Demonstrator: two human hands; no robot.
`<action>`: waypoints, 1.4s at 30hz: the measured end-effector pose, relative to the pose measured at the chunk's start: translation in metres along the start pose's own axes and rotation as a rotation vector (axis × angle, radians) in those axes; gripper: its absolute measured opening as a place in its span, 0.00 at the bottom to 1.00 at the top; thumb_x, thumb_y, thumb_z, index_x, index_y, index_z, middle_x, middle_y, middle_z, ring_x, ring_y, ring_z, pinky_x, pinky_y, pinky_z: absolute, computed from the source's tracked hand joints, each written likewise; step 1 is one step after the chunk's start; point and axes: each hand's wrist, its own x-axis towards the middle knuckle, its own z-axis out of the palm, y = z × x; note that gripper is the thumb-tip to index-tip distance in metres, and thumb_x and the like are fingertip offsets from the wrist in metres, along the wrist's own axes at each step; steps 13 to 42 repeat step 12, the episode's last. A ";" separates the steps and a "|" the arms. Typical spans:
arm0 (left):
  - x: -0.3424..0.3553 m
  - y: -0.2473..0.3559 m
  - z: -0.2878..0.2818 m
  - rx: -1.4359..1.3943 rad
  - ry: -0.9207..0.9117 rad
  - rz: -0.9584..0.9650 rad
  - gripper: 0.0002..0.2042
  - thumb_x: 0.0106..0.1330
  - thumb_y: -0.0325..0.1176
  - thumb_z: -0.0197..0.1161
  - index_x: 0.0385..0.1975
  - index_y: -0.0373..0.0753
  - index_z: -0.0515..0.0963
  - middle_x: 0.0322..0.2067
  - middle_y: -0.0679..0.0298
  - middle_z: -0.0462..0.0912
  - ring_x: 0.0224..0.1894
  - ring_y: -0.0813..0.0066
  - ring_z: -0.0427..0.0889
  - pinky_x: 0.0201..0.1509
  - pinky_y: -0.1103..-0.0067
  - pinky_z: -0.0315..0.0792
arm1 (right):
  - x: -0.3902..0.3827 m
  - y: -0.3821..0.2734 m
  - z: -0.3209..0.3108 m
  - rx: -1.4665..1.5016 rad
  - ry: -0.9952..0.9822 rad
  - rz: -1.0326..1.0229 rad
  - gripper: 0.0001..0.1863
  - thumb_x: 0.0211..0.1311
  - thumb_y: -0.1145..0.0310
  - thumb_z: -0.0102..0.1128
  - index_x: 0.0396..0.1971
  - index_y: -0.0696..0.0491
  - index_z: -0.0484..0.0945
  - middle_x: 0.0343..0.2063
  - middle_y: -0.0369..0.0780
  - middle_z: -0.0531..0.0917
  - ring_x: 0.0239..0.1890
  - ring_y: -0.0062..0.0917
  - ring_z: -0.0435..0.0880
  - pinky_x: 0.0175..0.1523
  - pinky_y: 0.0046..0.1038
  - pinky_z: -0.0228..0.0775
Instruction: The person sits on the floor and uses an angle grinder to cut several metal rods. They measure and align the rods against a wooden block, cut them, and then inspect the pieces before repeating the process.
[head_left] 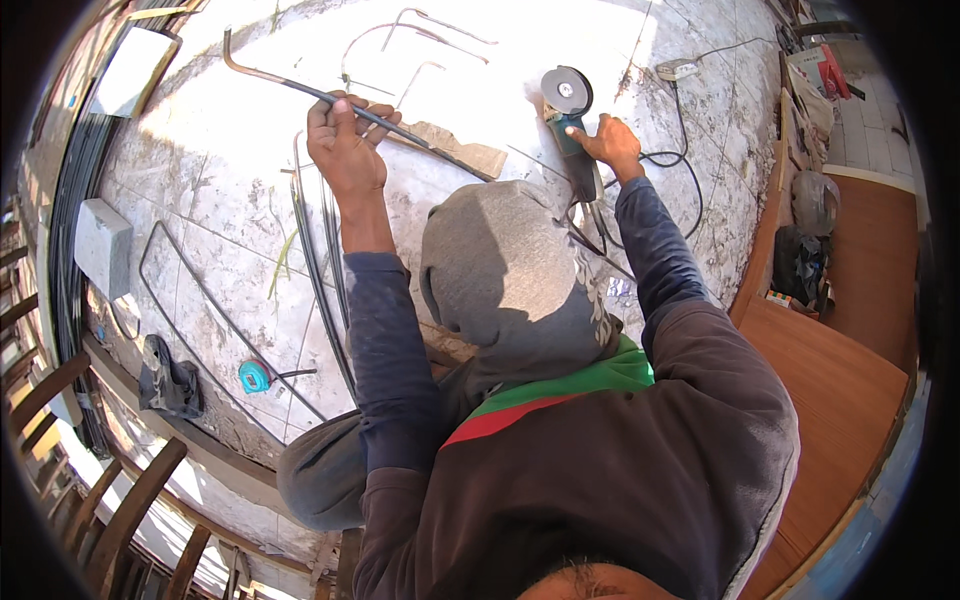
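Observation:
My left hand (347,150) grips a thin dark metal rod (275,79) between thumb and fingers. The rod's far left end is bent up into a short hook, and its other end slants down to the right over a flat, brownish stone piece (460,150). With my right hand (613,148) I hold a dark green angle grinder (567,143) by its body, thumb across the casing. Its round cutting disc (567,91) faces up at the far end, apart from the rod. Whether the disc spins cannot be made out. My grey-clad raised knee (505,265) sits between my arms.
Bent rods (205,275) lie on the floor at left, near a teal tape measure (254,376) and a black plastic bag (170,380). A pale block (103,245) stands beside bundled dark bars (68,220). The grinder's cord (692,190) loops at right, near a wooden board (810,400).

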 end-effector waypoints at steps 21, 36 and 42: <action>0.092 0.262 0.028 0.214 -0.083 0.606 0.13 0.72 0.25 0.49 0.49 0.21 0.64 0.41 0.45 0.73 0.45 0.40 0.80 0.48 0.45 0.79 | -0.077 -0.121 -0.124 0.645 -0.078 -0.921 0.29 0.69 0.41 0.45 0.49 0.50 0.82 0.47 0.47 0.83 0.52 0.33 0.80 0.61 0.32 0.67; 0.092 0.262 0.028 0.214 -0.083 0.606 0.13 0.72 0.25 0.49 0.49 0.21 0.64 0.41 0.45 0.73 0.45 0.40 0.80 0.48 0.45 0.79 | -0.077 -0.121 -0.124 0.645 -0.078 -0.921 0.29 0.69 0.41 0.45 0.49 0.50 0.82 0.47 0.47 0.83 0.52 0.33 0.80 0.61 0.32 0.67; 0.092 0.262 0.028 0.214 -0.083 0.606 0.13 0.72 0.25 0.49 0.49 0.21 0.64 0.41 0.45 0.73 0.45 0.40 0.80 0.48 0.45 0.79 | -0.077 -0.121 -0.124 0.645 -0.078 -0.921 0.29 0.69 0.41 0.45 0.49 0.50 0.82 0.47 0.47 0.83 0.52 0.33 0.80 0.61 0.32 0.67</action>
